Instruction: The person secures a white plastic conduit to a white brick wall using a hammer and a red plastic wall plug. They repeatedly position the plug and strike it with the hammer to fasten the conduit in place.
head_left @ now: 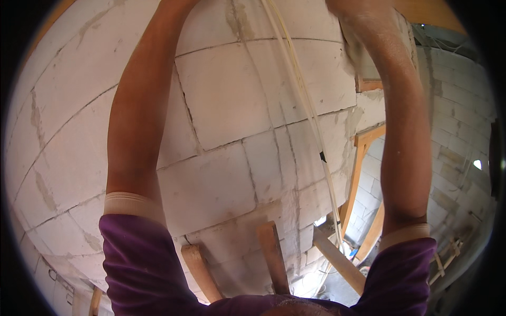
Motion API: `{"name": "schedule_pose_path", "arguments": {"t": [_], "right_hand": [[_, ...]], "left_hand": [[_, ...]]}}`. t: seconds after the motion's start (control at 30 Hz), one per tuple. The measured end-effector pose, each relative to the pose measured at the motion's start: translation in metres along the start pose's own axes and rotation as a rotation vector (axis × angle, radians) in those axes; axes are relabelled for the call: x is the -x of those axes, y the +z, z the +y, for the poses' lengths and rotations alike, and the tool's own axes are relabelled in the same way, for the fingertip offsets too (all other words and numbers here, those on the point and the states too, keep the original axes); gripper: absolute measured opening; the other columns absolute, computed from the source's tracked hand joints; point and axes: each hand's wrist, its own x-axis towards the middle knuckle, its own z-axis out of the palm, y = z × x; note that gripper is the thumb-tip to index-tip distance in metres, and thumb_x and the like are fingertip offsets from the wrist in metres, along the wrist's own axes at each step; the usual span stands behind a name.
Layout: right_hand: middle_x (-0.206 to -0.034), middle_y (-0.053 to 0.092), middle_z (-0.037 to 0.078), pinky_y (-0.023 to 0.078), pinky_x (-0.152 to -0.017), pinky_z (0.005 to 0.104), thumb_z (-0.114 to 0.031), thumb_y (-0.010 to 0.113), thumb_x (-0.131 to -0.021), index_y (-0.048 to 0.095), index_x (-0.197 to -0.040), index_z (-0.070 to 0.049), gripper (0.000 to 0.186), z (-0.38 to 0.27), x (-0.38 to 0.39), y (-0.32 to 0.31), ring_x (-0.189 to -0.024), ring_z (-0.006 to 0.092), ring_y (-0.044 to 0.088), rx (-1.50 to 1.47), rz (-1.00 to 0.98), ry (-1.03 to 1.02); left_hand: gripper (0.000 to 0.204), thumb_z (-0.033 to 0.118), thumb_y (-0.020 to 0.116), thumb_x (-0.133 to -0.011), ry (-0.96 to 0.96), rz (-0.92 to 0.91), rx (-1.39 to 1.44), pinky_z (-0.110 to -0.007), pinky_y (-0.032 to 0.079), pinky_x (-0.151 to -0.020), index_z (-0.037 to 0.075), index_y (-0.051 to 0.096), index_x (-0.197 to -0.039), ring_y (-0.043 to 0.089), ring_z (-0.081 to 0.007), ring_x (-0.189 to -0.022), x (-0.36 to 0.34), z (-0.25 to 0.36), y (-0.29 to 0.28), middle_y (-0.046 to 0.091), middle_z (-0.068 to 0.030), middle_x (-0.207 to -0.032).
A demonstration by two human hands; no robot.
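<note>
Both my arms reach up along a white block wall (216,95). My left hand (182,5) is mostly cut off at the top edge, its fingers out of sight. My right hand (353,10), blurred and partly cropped, is raised by the upper right part of the wall, near a recess with a wooden edge (369,85); whether it holds anything cannot be made out. Between my hands a bundle of pale flexible tubes (303,89) runs down the wall, with black tape (322,157) round it lower down.
Two upright timber pieces (271,247) (200,263) stand low before the wall. A wooden door frame (361,147) is at the right, with a slanting board (340,255) below it and another block wall (453,121) beyond. A wooden beam (432,10) crosses the upper right.
</note>
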Motion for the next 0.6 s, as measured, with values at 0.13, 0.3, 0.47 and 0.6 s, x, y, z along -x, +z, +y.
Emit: {"name": "schedule_pose_path", "arguments": {"t": [0.13,0.3,0.47,0.6], "right_hand": [[-0.1,0.07,0.029,0.051,-0.088,0.0477,-0.046,0.051,-0.1,0.067,-0.105,0.002,0.051,0.012,-0.014,0.039,-0.099,0.0421,0.068,0.187,0.08,-0.056],[-0.098,0.07,0.03,0.051,-0.086,0.0475,-0.046,0.053,-0.099,0.067,-0.107,0.003,0.052,0.023,-0.001,0.041,-0.098,0.0414,0.069,0.053,0.322,-0.09],[-0.094,0.07,0.029,0.052,-0.083,0.0473,-0.045,0.053,-0.099,0.066,-0.106,0.004,0.051,-0.001,0.006,0.025,-0.092,0.041,0.069,0.026,0.042,-0.066],[-0.089,0.069,0.026,0.051,-0.079,0.0467,-0.043,0.055,-0.099,0.067,-0.1,0.004,0.048,0.014,0.002,0.034,-0.087,0.038,0.069,0.043,0.086,-0.124]], "left_hand": [[0.027,0.007,0.062,-0.091,0.006,-0.004,-0.081,-0.031,0.055,-0.08,-0.003,0.065,-0.116,0.068,-0.0143,-0.085,-0.003,-0.005,-0.027,0.072,-0.0083,-0.094],[0.027,0.009,0.062,-0.091,-0.018,-0.014,-0.033,-0.032,0.055,-0.078,-0.003,0.065,-0.115,0.068,-0.0157,-0.084,0.001,0.001,-0.013,0.072,-0.0097,-0.093],[0.026,0.008,0.062,-0.09,0.05,-0.011,-0.127,-0.032,0.055,-0.076,-0.003,0.065,-0.114,0.068,-0.0146,-0.082,0.001,-0.006,-0.024,0.073,-0.0104,-0.092],[0.029,0.012,0.061,-0.089,0.015,-0.02,-0.188,-0.036,0.056,-0.078,-0.002,0.065,-0.114,0.072,-0.025,-0.084,-0.012,0.022,-0.034,0.073,-0.0169,-0.093]]}}
